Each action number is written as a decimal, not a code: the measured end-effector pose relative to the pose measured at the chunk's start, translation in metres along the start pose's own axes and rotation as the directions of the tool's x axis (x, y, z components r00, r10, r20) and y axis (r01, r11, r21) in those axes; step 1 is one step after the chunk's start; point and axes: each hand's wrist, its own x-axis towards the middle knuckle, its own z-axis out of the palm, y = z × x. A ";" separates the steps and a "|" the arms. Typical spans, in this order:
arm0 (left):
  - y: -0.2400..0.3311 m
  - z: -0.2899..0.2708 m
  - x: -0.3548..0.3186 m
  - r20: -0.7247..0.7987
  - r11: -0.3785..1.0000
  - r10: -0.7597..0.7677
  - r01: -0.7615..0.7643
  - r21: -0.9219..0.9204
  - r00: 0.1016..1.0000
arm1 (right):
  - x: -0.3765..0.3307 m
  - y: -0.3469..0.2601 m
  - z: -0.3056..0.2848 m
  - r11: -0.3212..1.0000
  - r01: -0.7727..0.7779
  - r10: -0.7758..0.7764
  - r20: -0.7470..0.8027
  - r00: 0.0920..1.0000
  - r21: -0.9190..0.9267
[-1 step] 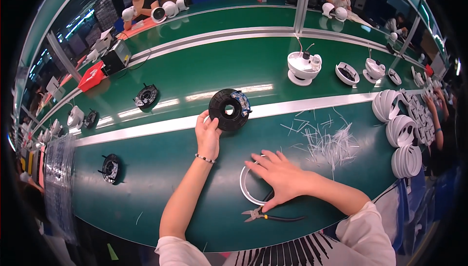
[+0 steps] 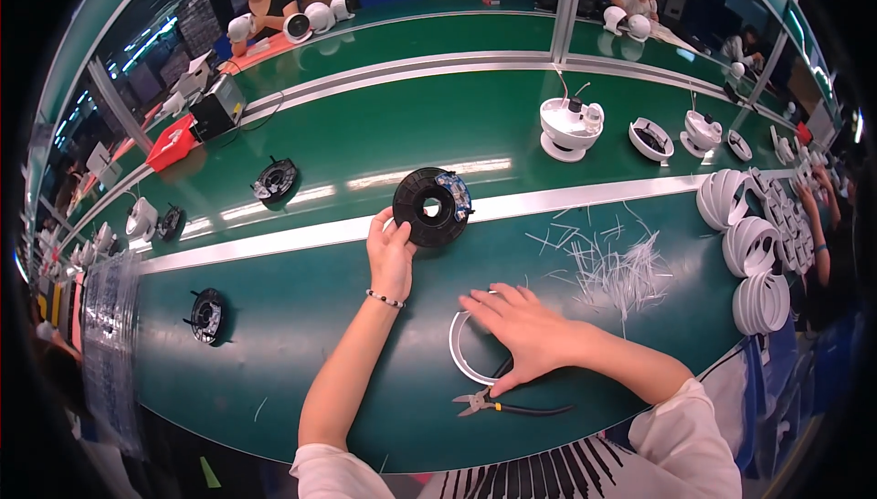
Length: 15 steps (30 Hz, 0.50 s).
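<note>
My left hand (image 2: 390, 257) grips the lower left edge of a black round housing (image 2: 413, 216) with a blue circuit board (image 2: 454, 193) on its right side, raised above the bench. My right hand (image 2: 539, 334) reaches over a white ring (image 2: 454, 353) on the bench, fingers spread, with the thumb by the ring's lower edge. The hand hides the ring's right part, and whether it presses on the ring is hard to see. Just below the thumb lie cutting pliers (image 2: 530, 409) with dark handles and a yellow band.
Thin white strips (image 2: 626, 270) are heaped right of centre. Stacked white rings (image 2: 761, 302) line the right side. Another black round part (image 2: 208, 316) lies at left, a second (image 2: 274, 181) on the green belt beyond a metal rail (image 2: 320, 241). White housings (image 2: 571, 129) stand farther back.
The black housing has shifted very slightly to the right in my left hand. My right hand stays over the white ring.
</note>
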 end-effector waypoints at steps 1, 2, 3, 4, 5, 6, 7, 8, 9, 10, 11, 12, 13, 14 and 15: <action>0.002 0.002 -0.003 -0.003 1.000 -0.013 0.013 -0.004 1.000 | 0.000 0.000 -0.001 0.999 0.015 -0.013 -0.037 0.999 0.043; 0.003 0.003 -0.005 0.000 1.000 -0.024 0.024 0.001 1.000 | -0.001 0.000 -0.002 0.996 0.030 -0.024 -0.074 0.997 0.087; 0.003 0.005 -0.007 -0.002 1.000 -0.022 0.022 -0.003 1.000 | -0.002 0.000 -0.004 0.996 0.031 -0.025 -0.071 0.997 0.083; 0.002 0.008 -0.008 -0.006 0.999 -0.045 0.045 -0.015 0.999 | -0.004 -0.001 -0.007 0.996 0.059 -0.048 -0.151 0.987 0.067; 0.002 0.011 -0.010 -0.009 0.997 -0.069 0.068 -0.027 0.998 | -0.005 0.000 -0.010 0.995 0.084 -0.071 -0.231 0.970 0.048; 0.003 0.013 -0.011 -0.002 0.997 -0.071 0.071 -0.032 0.997 | -0.005 0.005 -0.015 0.985 0.130 -0.081 -0.373 0.924 0.109; 0.005 0.016 -0.013 0.008 0.997 -0.077 0.078 -0.028 0.997 | -0.006 0.008 -0.017 0.987 0.154 -0.099 -0.565 0.819 0.051; 0.007 0.015 -0.017 0.008 0.996 -0.085 0.085 -0.020 0.996 | -0.001 0.010 -0.025 0.994 0.106 -0.073 -0.705 0.705 0.003; 0.007 0.012 -0.021 0.020 0.996 -0.084 0.084 -0.010 0.996 | 0.005 0.007 -0.031 0.998 -0.015 -0.047 -0.805 0.592 -0.069; 0.007 0.008 -0.026 0.029 0.997 -0.082 0.082 -0.005 0.996 | 0.016 0.005 -0.037 0.996 -0.075 0.006 -0.836 0.549 -0.043; 0.005 0.010 -0.029 0.051 0.997 -0.079 0.079 -0.006 0.996 | 0.024 0.012 -0.037 0.999 -0.041 0.052 -0.839 0.541 0.036; 0.001 0.013 -0.034 0.072 0.997 -0.082 0.083 -0.004 0.994 | 0.031 0.017 -0.034 0.995 -0.040 0.102 -0.816 0.569 0.096; -0.001 0.018 -0.038 0.101 0.996 -0.086 0.088 -0.012 0.991 | 0.036 0.021 -0.032 0.988 -0.035 0.143 -0.791 0.596 0.152; 0.000 0.022 -0.042 0.132 0.993 -0.119 0.122 -0.008 0.984 | 0.039 0.023 -0.031 0.984 -0.033 0.156 -0.771 0.617 0.173; 0.000 0.025 -0.044 0.165 0.985 -0.139 0.152 -0.075 0.976 | 0.042 0.024 -0.027 0.983 -0.015 0.150 -0.758 0.634 0.182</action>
